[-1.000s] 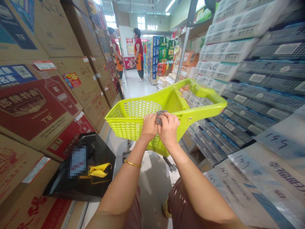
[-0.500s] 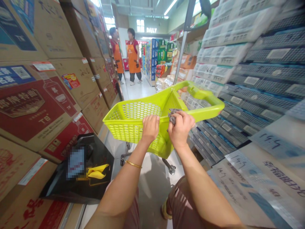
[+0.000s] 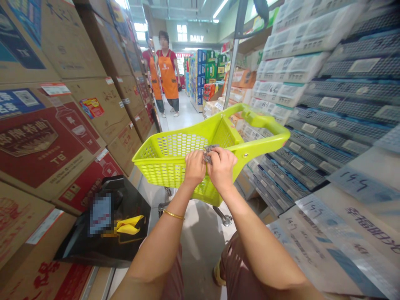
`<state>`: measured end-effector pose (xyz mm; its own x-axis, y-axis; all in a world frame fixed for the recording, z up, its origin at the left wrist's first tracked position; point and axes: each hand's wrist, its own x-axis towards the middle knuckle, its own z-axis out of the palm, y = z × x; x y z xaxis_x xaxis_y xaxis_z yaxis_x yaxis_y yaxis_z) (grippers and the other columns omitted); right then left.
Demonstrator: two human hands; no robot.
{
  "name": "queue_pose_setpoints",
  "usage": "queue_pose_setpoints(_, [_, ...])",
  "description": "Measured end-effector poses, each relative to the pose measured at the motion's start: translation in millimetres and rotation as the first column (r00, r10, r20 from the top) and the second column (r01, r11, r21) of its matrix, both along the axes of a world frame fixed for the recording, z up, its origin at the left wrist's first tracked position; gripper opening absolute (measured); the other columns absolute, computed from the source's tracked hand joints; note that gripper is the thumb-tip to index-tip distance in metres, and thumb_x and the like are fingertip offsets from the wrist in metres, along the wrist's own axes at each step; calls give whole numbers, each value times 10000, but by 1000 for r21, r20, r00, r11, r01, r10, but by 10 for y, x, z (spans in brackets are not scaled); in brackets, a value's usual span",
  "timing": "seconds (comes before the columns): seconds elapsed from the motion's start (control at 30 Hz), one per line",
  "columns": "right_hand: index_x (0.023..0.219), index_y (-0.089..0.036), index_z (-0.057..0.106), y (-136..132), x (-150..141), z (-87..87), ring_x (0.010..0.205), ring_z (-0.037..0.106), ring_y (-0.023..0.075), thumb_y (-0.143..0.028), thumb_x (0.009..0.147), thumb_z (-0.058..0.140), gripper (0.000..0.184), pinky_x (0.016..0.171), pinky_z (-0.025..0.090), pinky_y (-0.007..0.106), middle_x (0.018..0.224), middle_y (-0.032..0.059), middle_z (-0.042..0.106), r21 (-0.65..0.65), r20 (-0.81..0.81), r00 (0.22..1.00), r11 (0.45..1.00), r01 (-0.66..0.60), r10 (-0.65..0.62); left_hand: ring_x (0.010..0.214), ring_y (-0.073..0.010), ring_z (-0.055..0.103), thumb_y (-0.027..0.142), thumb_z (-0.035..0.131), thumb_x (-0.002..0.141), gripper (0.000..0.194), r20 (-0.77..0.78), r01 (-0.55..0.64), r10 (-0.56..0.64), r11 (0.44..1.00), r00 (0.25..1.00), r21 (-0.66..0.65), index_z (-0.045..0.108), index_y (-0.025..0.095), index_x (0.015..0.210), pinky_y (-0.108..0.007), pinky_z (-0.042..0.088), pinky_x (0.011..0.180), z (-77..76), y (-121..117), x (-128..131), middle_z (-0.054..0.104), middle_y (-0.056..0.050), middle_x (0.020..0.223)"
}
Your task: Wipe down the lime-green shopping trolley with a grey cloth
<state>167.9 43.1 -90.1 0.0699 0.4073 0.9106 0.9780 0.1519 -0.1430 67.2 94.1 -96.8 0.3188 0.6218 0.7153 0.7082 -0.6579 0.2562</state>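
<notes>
A lime-green plastic shopping cart (image 3: 162, 171) with perforated basket walls stands crosswise in front of me, its handle loop (image 3: 278, 139) toward the right. Fingers wrapped over the near rim, my left hand (image 3: 195, 168) grips the cart. Right beside it, my right hand (image 3: 221, 166) is closed on a crumpled grey cloth (image 3: 211, 153), pressed against the same rim. Part of the cloth is covered by the fingers. The two hands nearly touch.
Stacked cartons (image 3: 40, 137) line the left side, with a black bag (image 3: 125, 246) low beside them. Wrapped packs (image 3: 331, 108) and boxes rise on the right. A metal pole (image 3: 231, 71) stands behind the cart. Two people in orange aprons (image 3: 167, 77) are farther down the aisle.
My right hand has slid left along the rim with the cloth, up to my left hand, which stays on the rim. One person in an apron has come closer.
</notes>
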Motion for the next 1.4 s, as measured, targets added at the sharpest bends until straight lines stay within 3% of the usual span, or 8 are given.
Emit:
queue_pose_setpoints(0.27, [853, -213, 612, -119, 290, 115, 953, 465, 231, -160, 741, 493, 172, 845, 329, 391, 996, 79, 568, 129, -143, 983, 983, 130, -112, 833, -193, 518, 333, 189, 963, 408, 9, -32, 32, 999, 999, -4, 558, 182, 878, -331, 345, 784, 29, -39, 34, 600, -69, 832])
queue_pose_setpoints(0.57, [907, -216, 635, 50, -71, -59, 965, 453, 198, -222, 816, 520, 146, 837, 316, 343, 1031, 72, 599, 15, -36, 999, 1000, -25, 26, 825, -216, 518, 273, 290, 925, 272, 0, -48, 48, 999, 999, -11, 534, 199, 829, -341, 365, 774, -3, -15, 34, 589, -74, 834])
queue_pose_setpoints(0.73, [880, -224, 636, 36, -58, -50, 956, 458, 187, -237, 822, 533, 119, 822, 305, 327, 1028, 60, 616, -15, 6, 999, 999, -34, 34, 826, -219, 515, 253, 297, 919, 256, -6, -40, 40, 999, 999, 12, 534, 192, 846, -339, 367, 772, -18, 6, 7, 591, -78, 845])
queue_pose_setpoints(1.03, [817, -204, 626, -95, 172, 100, 926, 474, 205, -194, 777, 511, 122, 820, 325, 347, 974, 67, 591, 132, -124, 987, 984, 118, -102, 838, -200, 517, 323, 182, 963, 412, -4, -80, 80, 997, 997, 5, 559, 176, 885, -336, 341, 782, 24, -46, 57, 605, -74, 839])
queue_pose_setpoints(1.4, [874, -208, 644, 65, -98, -63, 928, 457, 185, -222, 823, 533, 123, 812, 311, 318, 1003, 64, 617, 54, 5, 1000, 998, -31, 31, 849, -210, 521, 248, 314, 918, 248, -25, -78, 77, 996, 997, -49, 535, 183, 828, -331, 373, 796, 19, -42, 37, 597, -74, 852])
